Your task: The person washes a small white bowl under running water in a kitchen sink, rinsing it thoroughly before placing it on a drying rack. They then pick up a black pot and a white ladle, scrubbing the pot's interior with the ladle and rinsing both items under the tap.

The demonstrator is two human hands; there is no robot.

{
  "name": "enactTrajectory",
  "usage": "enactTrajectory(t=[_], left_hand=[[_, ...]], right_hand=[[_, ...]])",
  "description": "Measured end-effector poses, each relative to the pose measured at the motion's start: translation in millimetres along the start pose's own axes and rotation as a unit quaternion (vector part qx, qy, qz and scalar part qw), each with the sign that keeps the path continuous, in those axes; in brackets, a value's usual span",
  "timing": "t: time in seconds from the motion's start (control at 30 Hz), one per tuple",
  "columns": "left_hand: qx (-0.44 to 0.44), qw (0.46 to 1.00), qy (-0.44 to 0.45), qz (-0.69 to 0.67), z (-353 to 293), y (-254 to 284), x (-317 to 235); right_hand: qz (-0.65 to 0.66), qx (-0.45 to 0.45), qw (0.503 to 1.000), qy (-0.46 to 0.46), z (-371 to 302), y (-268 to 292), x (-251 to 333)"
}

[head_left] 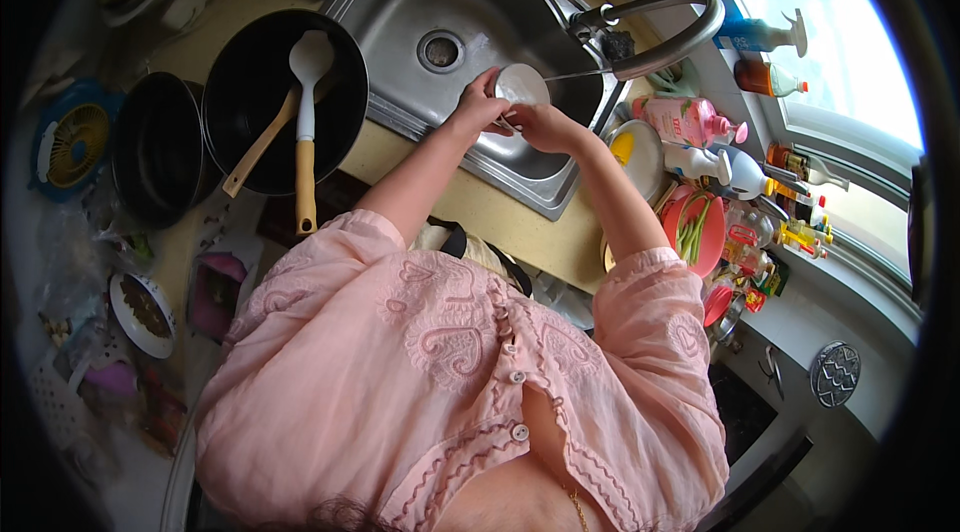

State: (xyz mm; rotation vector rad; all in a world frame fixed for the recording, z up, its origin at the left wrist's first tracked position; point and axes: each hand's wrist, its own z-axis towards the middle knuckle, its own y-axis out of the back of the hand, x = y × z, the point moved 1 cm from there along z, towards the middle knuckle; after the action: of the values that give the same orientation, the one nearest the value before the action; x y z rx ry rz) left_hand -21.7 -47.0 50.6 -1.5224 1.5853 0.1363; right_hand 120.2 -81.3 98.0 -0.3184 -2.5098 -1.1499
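1. Clamped by the left hand (483, 106) is a white round vessel (521, 84); its near side is met by the right hand (546, 129), whose grip cannot be told, the fingertips being partly hidden.
2. The vessel is held above the steel sink (385, 27), right of the drain (440, 51).
3. Toward it, a thin stream of water (577, 76) is poured from the curved faucet (690, 16).
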Motion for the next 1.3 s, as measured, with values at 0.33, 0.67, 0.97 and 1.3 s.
enactTrajectory(t=[0.33, 0.67, 0.97, 1.3], left_hand=[[-0.056, 0.998, -0.025, 0.003, 6.5, 2.7, -2.0], [-0.069, 0.997, -0.025, 0.014, 3.8, 6.9, 6.0], [-0.080, 0.995, -0.051, 0.024, -4.1, 7.0, 5.9], [-0.043, 0.999, -0.012, 0.019, -7.6, 11.4, -1.6]], right_hand=[[0.021, -0.039, 0.999, 0.005, -5.8, -28.5, 7.2], [0.083, -0.038, 0.996, -0.023, -7.5, -37.0, 9.9], [0.053, -0.025, 0.998, -0.033, -15.4, -39.9, 11.4], [0.084, -0.192, 0.978, 0.012, -26.2, -32.2, -2.4]])
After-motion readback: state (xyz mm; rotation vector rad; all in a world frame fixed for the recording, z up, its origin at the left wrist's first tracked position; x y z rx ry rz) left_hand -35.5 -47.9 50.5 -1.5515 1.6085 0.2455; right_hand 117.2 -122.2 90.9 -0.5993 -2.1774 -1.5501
